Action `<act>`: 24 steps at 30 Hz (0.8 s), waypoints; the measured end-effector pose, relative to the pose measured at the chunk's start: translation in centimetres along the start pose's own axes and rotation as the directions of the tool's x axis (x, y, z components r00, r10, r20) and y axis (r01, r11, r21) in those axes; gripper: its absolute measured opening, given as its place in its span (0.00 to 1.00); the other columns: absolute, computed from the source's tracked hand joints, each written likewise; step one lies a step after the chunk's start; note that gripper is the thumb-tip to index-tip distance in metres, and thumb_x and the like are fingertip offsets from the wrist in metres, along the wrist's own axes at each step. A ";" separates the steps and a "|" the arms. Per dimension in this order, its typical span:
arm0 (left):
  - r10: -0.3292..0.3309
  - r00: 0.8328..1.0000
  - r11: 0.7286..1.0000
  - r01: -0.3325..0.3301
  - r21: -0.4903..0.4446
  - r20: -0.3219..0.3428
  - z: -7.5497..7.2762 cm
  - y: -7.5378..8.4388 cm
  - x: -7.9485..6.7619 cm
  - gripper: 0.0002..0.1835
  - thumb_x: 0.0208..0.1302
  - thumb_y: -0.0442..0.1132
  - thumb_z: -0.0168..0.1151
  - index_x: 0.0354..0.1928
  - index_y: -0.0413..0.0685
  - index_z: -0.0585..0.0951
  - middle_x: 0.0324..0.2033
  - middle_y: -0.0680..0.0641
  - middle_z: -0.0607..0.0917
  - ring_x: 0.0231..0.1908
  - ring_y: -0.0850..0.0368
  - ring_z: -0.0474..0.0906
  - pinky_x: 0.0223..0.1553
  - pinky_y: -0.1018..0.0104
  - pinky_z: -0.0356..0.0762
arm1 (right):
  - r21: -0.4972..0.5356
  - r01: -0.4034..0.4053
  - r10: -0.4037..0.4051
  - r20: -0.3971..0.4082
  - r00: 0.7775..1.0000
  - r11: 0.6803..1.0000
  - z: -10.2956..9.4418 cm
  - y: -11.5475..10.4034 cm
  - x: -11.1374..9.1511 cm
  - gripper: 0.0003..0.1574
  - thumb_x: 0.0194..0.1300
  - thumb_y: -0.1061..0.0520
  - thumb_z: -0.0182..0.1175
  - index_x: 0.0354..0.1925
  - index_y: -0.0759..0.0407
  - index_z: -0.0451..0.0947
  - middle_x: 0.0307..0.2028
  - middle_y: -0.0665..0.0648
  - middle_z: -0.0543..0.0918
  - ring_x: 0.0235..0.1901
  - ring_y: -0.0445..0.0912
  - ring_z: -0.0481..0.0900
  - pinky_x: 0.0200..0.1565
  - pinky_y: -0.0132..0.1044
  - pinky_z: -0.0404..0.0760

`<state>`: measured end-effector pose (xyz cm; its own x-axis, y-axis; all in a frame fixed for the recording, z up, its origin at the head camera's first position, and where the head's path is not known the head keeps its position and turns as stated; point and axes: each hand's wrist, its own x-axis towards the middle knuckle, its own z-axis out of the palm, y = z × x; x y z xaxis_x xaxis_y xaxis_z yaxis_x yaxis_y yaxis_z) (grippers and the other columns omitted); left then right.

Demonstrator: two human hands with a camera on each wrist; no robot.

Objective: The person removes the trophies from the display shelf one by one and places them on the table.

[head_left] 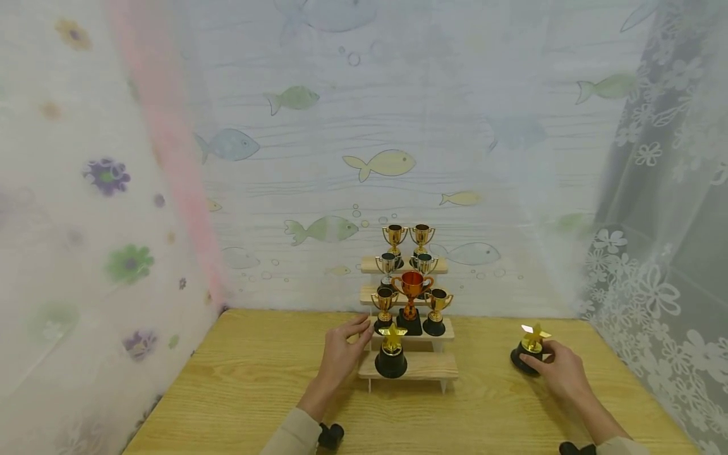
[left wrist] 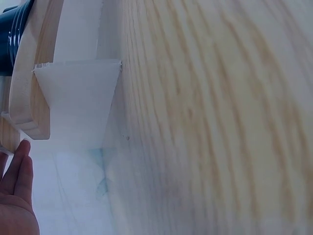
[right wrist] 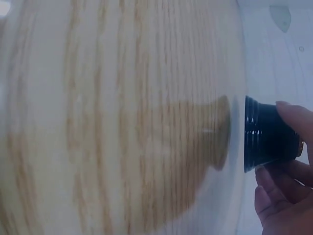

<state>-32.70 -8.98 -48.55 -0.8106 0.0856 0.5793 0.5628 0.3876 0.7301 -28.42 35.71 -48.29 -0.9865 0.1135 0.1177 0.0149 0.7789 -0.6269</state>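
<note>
My right hand (head_left: 563, 373) grips a gold star trophy (head_left: 533, 343) by its black base (right wrist: 271, 132), pinched between thumb and fingers. In the right wrist view a narrow gap shows between that base and its reflection on the table. At the left side of a stepped wooden display stand (head_left: 438, 365), my left hand (head_left: 341, 351) has its fingertips at the end of a step. Those fingers (left wrist: 22, 178) look extended in the left wrist view. Another star trophy (head_left: 391, 360) stands on the lowest step, left of its middle. An orange-red cup trophy (head_left: 412, 287) is on the step above, between two gold cups.
Silver cup trophies (head_left: 388, 265) occupy the third step, partly hidden, and gold cup trophies (head_left: 395, 235) the top one. The stand is on a wood-grain table (head_left: 256, 379). Behind hangs a fish-print curtain (head_left: 318, 164); a lace curtain (head_left: 648, 278) borders the right side.
</note>
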 end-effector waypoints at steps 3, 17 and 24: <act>0.005 1.000 1.000 -0.005 0.005 0.000 0.0 0.1 0.0 0.14 0.71 0.38 0.66 0.51 0.34 0.88 0.57 0.41 0.85 0.57 0.42 0.83 0.54 0.45 0.82 | 0.006 -0.003 0.003 0.013 1.000 1.000 0.2 0.2 0.1 0.46 0.70 0.42 0.66 0.63 0.81 0.68 0.54 0.78 0.78 0.44 0.59 0.81 0.39 0.49 0.82; -0.008 1.000 1.000 0.008 -0.009 0.005 -0.1 0.1 0.0 0.14 0.71 0.37 0.66 0.51 0.34 0.87 0.57 0.41 0.85 0.58 0.42 0.82 0.55 0.44 0.81 | 0.014 -0.003 0.003 0.020 1.000 1.000 0.6 0.7 0.0 0.45 0.71 0.44 0.65 0.63 0.82 0.68 0.56 0.79 0.77 0.46 0.62 0.82 0.44 0.54 0.83; -0.022 1.000 1.000 0.022 -0.008 0.008 0.0 0.1 0.0 0.14 0.71 0.37 0.67 0.51 0.34 0.87 0.57 0.41 0.85 0.58 0.42 0.82 0.55 0.46 0.81 | 0.017 -0.001 0.001 0.017 1.000 1.000 0.5 0.5 -0.3 0.45 0.70 0.44 0.67 0.62 0.82 0.68 0.56 0.79 0.78 0.47 0.66 0.82 0.46 0.56 0.84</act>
<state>-32.62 -8.98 -48.43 -0.8242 0.0844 0.5599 0.5457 0.3823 0.7457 -28.23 35.75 -49.02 -0.9891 0.1041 0.1042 0.0135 0.7683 -0.6399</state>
